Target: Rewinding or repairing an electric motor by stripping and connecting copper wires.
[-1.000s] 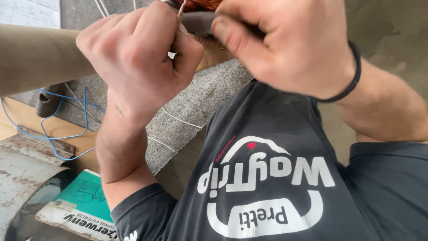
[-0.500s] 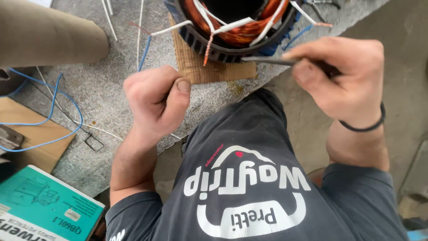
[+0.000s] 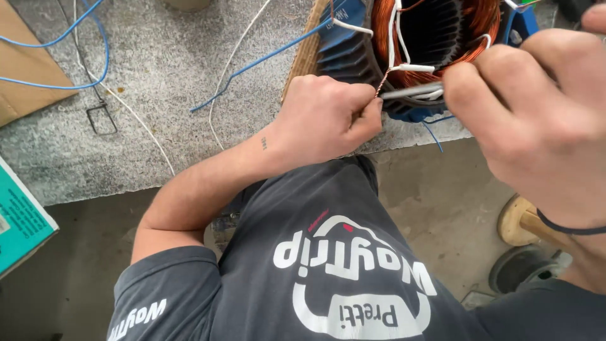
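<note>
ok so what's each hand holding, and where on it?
The left hand pinches the twisted copper wire at its lower end. The right hand grips a thin metal tool by its rear end, tip at the wire.

Head view, looking down: the left hand [image 3: 328,120] pinches a twisted copper wire [image 3: 380,83] rising from its fingertips, while the right hand [image 3: 536,120] keeps its grip on a thin metal tool [image 3: 410,90] whose tip meets that wire. Both hands work at the edge of a blue motor stator [image 3: 353,44] with copper windings [image 3: 486,25], standing on a grey stone bench [image 3: 177,63]. Loose blue wire [image 3: 265,57] and white wire [image 3: 233,57] lie on the bench, a teal box [image 3: 22,221] sitting at far left.
</note>
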